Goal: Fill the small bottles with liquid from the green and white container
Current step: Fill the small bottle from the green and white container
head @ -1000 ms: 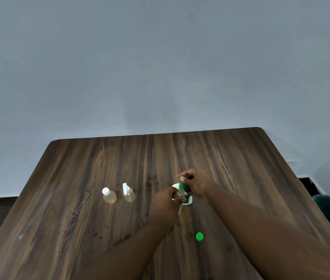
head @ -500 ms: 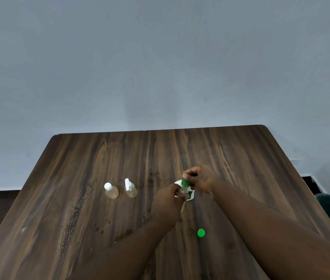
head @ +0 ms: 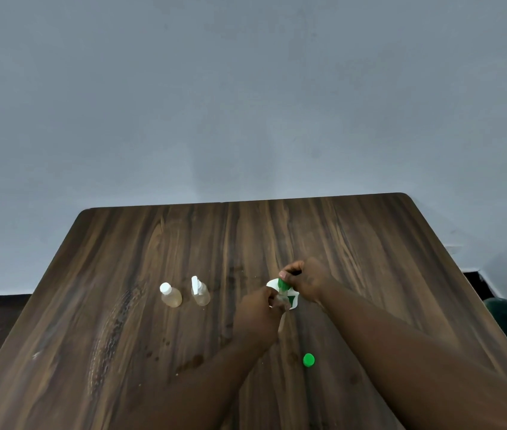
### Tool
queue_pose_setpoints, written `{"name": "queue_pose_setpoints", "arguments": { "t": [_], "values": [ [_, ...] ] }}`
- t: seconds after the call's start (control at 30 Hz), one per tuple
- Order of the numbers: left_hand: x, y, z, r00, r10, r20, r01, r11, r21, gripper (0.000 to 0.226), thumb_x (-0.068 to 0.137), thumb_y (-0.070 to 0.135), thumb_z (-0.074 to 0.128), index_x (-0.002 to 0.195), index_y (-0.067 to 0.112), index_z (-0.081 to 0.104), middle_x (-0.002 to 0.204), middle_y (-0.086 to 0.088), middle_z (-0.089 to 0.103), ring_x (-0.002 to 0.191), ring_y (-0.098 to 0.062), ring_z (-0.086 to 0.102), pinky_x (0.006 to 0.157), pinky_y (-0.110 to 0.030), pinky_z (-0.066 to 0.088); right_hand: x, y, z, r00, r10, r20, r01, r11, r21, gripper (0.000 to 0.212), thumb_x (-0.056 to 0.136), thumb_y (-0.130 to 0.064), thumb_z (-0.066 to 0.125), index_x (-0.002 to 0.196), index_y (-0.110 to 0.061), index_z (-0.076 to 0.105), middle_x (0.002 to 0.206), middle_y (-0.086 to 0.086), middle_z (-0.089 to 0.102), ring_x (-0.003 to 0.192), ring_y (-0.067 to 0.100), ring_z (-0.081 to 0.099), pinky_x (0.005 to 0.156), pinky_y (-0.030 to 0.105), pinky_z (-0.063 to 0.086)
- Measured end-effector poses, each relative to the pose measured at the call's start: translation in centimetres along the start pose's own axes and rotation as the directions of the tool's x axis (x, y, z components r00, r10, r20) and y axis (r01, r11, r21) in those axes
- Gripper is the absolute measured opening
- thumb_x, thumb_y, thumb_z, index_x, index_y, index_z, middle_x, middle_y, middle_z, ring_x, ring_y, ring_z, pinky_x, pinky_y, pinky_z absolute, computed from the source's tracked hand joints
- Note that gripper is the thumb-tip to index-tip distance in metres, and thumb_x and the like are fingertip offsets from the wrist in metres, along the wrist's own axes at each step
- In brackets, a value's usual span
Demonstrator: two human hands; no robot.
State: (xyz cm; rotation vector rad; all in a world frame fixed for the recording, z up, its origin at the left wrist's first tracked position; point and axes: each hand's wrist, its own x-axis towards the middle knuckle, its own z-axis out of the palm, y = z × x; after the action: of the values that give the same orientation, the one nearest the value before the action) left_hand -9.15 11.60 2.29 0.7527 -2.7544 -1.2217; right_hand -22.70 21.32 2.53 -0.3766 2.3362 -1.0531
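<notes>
The likeliest mishap is a spill. The green spout of the soft green and white container point(head: 284, 286) meets the mouth of the small clear plastic bottle point(head: 280, 301) in a tight spot between the two hands, and the bottle's neck looks narrow. A hard squeeze, or a slight drift of either hand, would probably send liquid down the outside of the bottle and onto the dark wood-grain surface point(head: 370, 243). Overfilling is a second danger, since fingers hide most of the bottle and its level cannot be read.

The right hand point(head: 309, 280) is closed on the container's upper part, fingers curled and pinching near the spout. The left hand point(head: 258, 311) is curled round the small clear plastic bottle, holding it under the spout; whether its base touches the surface cannot be told.

A round green cap point(head: 308, 360) lies loose on the surface nearer the person. Well apart to the left stand a white-capped small bottle point(head: 171, 295) and a spray-topped small bottle point(head: 200, 291), just beside each other, both holding pale liquid.
</notes>
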Motion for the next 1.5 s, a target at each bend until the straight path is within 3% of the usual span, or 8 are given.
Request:
{"name": "queue_pose_setpoints", "arguments": {
  "t": [0.2,0.37,0.5,0.73,0.87,1.17,1.27,1.5],
  "values": [
    [0.3,0.0,-0.1,0.999,0.017,-0.027,-0.017,1.000,-0.021,0.012,0.090,0.037,0.066,0.089,0.026,0.070,0.082,0.011,0.070,0.072,0.001,0.060,0.057,-0.016,0.039,0.2,0.0,-0.6,0.999,-0.002,0.033,0.001,1.000,0.024,0.024,0.090,-0.027,0.071,0.099,-0.006,0.077,0.095,0.009,0.076,0.088,0.018,0.069,0.079,0.031,0.054],
    [0.1,-0.1,0.3,1.000,0.001,-0.015,-0.001,1.000,-0.010,0.015,0.091,0.038,0.065,0.093,0.024,0.070,0.086,0.008,0.072,0.077,-0.006,0.064,0.068,-0.033,0.051,0.3,-0.1,-0.1,1.000,-0.005,0.003,0.005,0.999,-0.037,0.022,0.090,-0.028,0.070,0.097,-0.008,0.077,0.094,0.007,0.076,0.090,0.021,0.070,0.083,0.036,0.055],
    [0.2,-0.3,0.0,0.999,0.033,-0.039,-0.034,0.999,-0.013,0.009,0.091,0.039,0.066,0.089,0.030,0.068,0.078,0.014,0.067,0.070,0.007,0.058,0.057,-0.012,0.039,0.4,-0.2,-0.7,0.998,-0.013,0.058,0.015,0.999,-0.045,0.027,0.090,-0.034,0.070,0.095,-0.009,0.078,0.090,0.007,0.076,0.087,0.020,0.070,0.079,0.035,0.055],
    [0.3,-0.3,0.5,1.000,0.015,-0.020,-0.016,1.000,-0.011,0.015,0.092,0.039,0.065,0.094,0.025,0.071,0.085,0.009,0.071,0.074,-0.004,0.062,0.062,-0.025,0.045,0.6,0.0,-0.3,1.000,-0.021,0.019,0.023,0.997,-0.076,0.023,0.089,-0.031,0.071,0.093,-0.010,0.079,0.090,0.005,0.077,0.085,0.017,0.071,0.083,0.037,0.057],
    [0.4,-0.4,0.1,0.999,0.033,-0.037,-0.034,0.999,-0.018,0.011,0.091,0.039,0.066,0.091,0.029,0.070,0.081,0.016,0.067,0.072,0.004,0.058,0.058,-0.010,0.036,0.5,0.0,-0.9,0.998,-0.020,0.064,0.023,0.999,-0.047,0.026,0.089,-0.034,0.071,0.092,-0.010,0.079,0.085,0.006,0.077,0.075,0.015,0.067,0.071,0.030,0.052],
    [0.4,-0.6,0.3,1.000,0.006,-0.028,-0.007,0.999,-0.031,0.014,0.092,0.041,0.065,0.091,0.028,0.070,0.082,0.013,0.071,0.075,-0.001,0.063,0.064,-0.024,0.048,0.5,-0.1,-0.9,0.997,-0.026,0.072,0.031,0.998,-0.061,0.025,0.089,-0.035,0.071,0.092,-0.011,0.079,0.088,0.004,0.077,0.086,0.018,0.071,0.081,0.035,0.056],
    [0.4,-0.5,0.3,0.999,0.010,-0.031,-0.011,1.000,-0.021,0.010,0.089,0.038,0.068,0.083,0.030,0.067,0.075,0.017,0.067,0.071,0.005,0.059,0.058,-0.012,0.039,0.3,0.0,-0.7,0.999,-0.027,0.046,0.030,0.997,-0.070,0.023,0.089,-0.031,0.071,0.095,-0.010,0.079,0.090,0.004,0.076,0.088,0.018,0.070,0.083,0.036,0.056],
    [0.4,-0.5,0.1,0.999,0.023,-0.025,-0.024,0.998,-0.060,0.007,0.089,0.034,0.069,0.083,0.030,0.067,0.074,0.015,0.066,0.070,0.005,0.060,0.058,-0.012,0.040,0.4,-0.1,-1.1,0.993,-0.041,0.107,0.046,0.998,-0.045,0.025,0.091,-0.033,0.069,0.095,-0.010,0.078,0.090,0.004,0.077,0.086,0.017,0.070,0.080,0.035,0.055]
  ]
}}
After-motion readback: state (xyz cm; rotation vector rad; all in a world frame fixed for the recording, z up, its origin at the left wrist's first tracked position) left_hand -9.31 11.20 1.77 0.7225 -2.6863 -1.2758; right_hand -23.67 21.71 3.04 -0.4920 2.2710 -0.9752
